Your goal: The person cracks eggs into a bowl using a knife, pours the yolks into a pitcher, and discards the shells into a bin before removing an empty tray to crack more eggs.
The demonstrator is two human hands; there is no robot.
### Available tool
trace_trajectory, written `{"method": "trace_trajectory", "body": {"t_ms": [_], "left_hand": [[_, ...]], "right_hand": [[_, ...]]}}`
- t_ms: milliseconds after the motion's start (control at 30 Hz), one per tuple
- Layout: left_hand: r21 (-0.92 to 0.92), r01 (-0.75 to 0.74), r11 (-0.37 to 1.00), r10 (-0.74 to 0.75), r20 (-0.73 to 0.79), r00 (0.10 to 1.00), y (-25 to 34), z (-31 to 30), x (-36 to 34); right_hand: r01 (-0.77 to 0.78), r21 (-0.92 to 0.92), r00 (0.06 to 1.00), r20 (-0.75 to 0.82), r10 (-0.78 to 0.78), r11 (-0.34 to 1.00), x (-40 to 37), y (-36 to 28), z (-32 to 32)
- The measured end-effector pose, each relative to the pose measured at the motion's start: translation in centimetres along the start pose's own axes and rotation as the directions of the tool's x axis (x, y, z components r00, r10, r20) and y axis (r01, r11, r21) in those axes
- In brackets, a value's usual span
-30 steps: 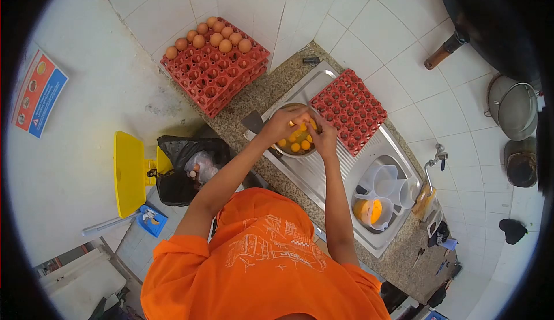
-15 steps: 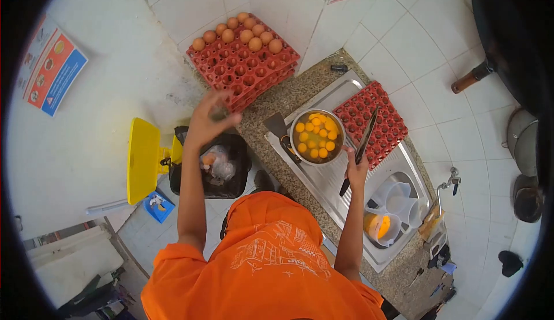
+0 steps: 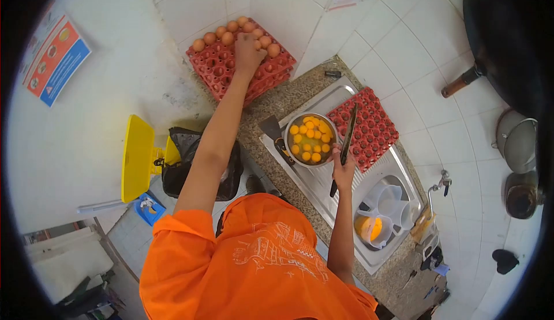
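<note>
My left hand (image 3: 249,55) reaches onto the stacked red egg trays (image 3: 214,72), its fingers curled down over an egg that the hand mostly hides. Brown eggs (image 3: 221,32) stand around it along the tray's far side. In my right hand (image 3: 344,170) is a knife (image 3: 349,132) with a dark blade, pointing up and away from me. Just left of that hand, a round metal bowl (image 3: 288,145) holds several yolks (image 3: 310,134) in clear egg white. Another red egg tray (image 3: 369,127), without eggs, lies beneath and beside the blade.
The steel sink (image 3: 369,256) holds clear plastic jugs (image 3: 389,199), one with yellow-orange content. A dark spatula (image 3: 270,127) lies left of the bowl. Below the counter stand a black-lined bin (image 3: 231,184) and a yellow lid (image 3: 134,158). A pan (image 3: 502,60) hangs at right.
My left hand has moved from above the bin side up onto the eggs in the stacked trays and closed over one. My right hand still holds the knife beside the bowl.
</note>
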State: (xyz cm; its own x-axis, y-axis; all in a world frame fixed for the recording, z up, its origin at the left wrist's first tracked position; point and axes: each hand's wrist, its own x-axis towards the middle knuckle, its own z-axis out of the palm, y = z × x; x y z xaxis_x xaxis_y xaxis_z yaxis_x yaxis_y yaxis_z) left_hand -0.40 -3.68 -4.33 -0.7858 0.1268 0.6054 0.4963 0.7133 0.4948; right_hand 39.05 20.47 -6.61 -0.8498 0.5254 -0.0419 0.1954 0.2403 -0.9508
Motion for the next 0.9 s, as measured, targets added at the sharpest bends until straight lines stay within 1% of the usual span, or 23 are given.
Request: {"method": "trace_trajectory", "body": {"t_ms": [33, 67, 100, 133, 167, 200, 233, 267, 300, 333, 367, 433, 500, 533, 567, 633, 667, 700, 733, 767, 833, 867, 900], "left_hand": [[-0.107, -0.014, 0.994, -0.001, -0.142, 0.990, 1.4, -0.6, -0.4], [-0.217, 0.042, 0.975, -0.077, -0.154, 0.985, 3.0, -1.2, -1.5], [-0.356, 0.165, 0.920, -0.191, -0.039, 0.981, 5.6, -2.4, -3.3], [-0.469, 0.297, 0.832, -0.288, 0.092, 0.953, 8.0, -3.2, -5.7], [-0.575, 0.375, 0.727, -0.299, 0.227, 0.927, 9.7, -2.9, -8.8], [-0.655, 0.455, 0.604, -0.287, 0.354, 0.890, 10.8, -2.0, -11.7], [-0.637, 0.700, 0.322, -0.220, 0.669, 0.710, 10.6, -0.4, -14.8], [-0.466, 0.884, 0.045, -0.045, 0.883, 0.467, 10.6, 0.7, -17.3], [-0.381, 0.914, -0.139, -0.086, 0.924, 0.372, 12.2, 0.2, -19.0], [-0.287, 0.903, -0.320, -0.107, 0.958, 0.266, 13.6, 0.0, -20.5], [-0.281, 0.903, -0.325, -0.107, 0.960, 0.260, 13.9, 0.2, -21.5], [-0.215, 0.893, -0.395, -0.086, 0.977, 0.197, 14.5, 0.5, -22.8], [-0.213, 0.900, -0.379, -0.105, 0.977, 0.187, 14.9, 1.3, -23.7], [-0.239, 0.907, -0.346, -0.106, 0.971, 0.216, 14.6, 1.9, -24.3], [-0.266, 0.912, -0.312, -0.105, 0.964, 0.245, 14.3, 2.5, -24.6], [-0.274, 0.906, -0.322, -0.104, 0.962, 0.254, 14.4, 2.6, -23.9], [-0.268, 0.906, -0.328, -0.097, 0.964, 0.250, 14.5, 2.4, -24.0], [-0.265, 0.908, -0.325, -0.095, 0.964, 0.247, 14.6, 2.0, -23.9], [-0.286, 0.939, -0.192, -0.060, 0.958, 0.280, 14.7, 1.7, -23.6], [-0.308, 0.950, -0.057, -0.020, 0.951, 0.307, 14.9, 1.4, -23.4], [-0.300, 0.954, -0.012, -0.010, 0.954, 0.300, 15.3, 1.1, -22.8], [-0.294, 0.955, 0.027, -0.009, 0.956, 0.295, 15.4, 0.9, -22.4], [-0.296, 0.955, 0.027, -0.007, 0.955, 0.296, 15.5, 0.7, -22.0]], "right_hand": [[0.035, -0.069, 0.999, -0.020, -0.037, 0.997, -0.1, 1.3, -0.3], [0.132, -0.024, 0.989, -0.060, -0.133, 0.991, -0.2, 2.7, 0.2], [0.120, -0.031, 0.990, -0.073, -0.122, 0.992, -0.5, 2.9, 0.6], [0.078, -0.027, 0.997, -0.019, -0.079, 0.997, -0.8, 2.9, 1.2], [0.037, -0.025, 0.999, 0.038, -0.036, 0.999, -1.1, 2.9, 1.6], [0.031, -0.031, 0.999, 0.033, -0.030, 0.999, -1.1, 2.8, 1.9], [0.064, -0.179, 0.995, 0.083, -0.050, 0.982, -1.0, 2.7, 2.3], [0.103, -0.321, 0.988, 0.138, -0.061, 0.942, -1.0, 2.6, 2.9], [0.099, -0.324, 0.988, 0.143, -0.055, 0.941, -1.3, 2.2, 3.6], [0.157, -0.299, 0.988, 0.039, -0.152, 0.941, -1.7, 1.3, 4.3], [0.216, -0.281, 0.967, -0.069, -0.244, 0.935, -2.2, 0.4, 5.0], [0.238, -0.265, 0.955, -0.109, -0.275, 0.934, -2.6, 0.7, 5.9], [0.215, -0.544, 0.976, 0.099, -0.193, 0.811, -2.3, 2.8, 6.5], [0.166, -0.564, 0.985, 0.131, -0.111, 0.809, -2.3, 2.6, 6.6], [0.167, -0.562, 0.985, 0.128, -0.113, 0.810, -2.2, 2.4, 6.7], [0.154, -0.363, 0.979, -0.068, -0.191, 0.919, -2.0, 1.4, 6.8], [0.149, -0.362, 0.980, -0.067, -0.185, 0.920, -1.8, 1.0, 6.6], [0.238, -0.360, 0.954, -0.090, -0.287, 0.902, -0.8, 0.2, 6.3], [0.324, -0.361, 0.915, -0.118, -0.387, 0.875, 0.1, -0.1, 6.0], [0.320, -0.362, 0.914, -0.126, -0.386, 0.876, 0.7, -0.5, 5.6], [0.183, -0.289, 0.983, 0.035, -0.181, 0.939, 1.8, -0.6, 4.7], [0.184, -0.291, 0.983, 0.031, -0.182, 0.939, 2.2, -0.6, 4.4], [0.204, -0.282, 0.979, 0.042, -0.200, 0.937, 2.5, -0.5, 4.2]]}}
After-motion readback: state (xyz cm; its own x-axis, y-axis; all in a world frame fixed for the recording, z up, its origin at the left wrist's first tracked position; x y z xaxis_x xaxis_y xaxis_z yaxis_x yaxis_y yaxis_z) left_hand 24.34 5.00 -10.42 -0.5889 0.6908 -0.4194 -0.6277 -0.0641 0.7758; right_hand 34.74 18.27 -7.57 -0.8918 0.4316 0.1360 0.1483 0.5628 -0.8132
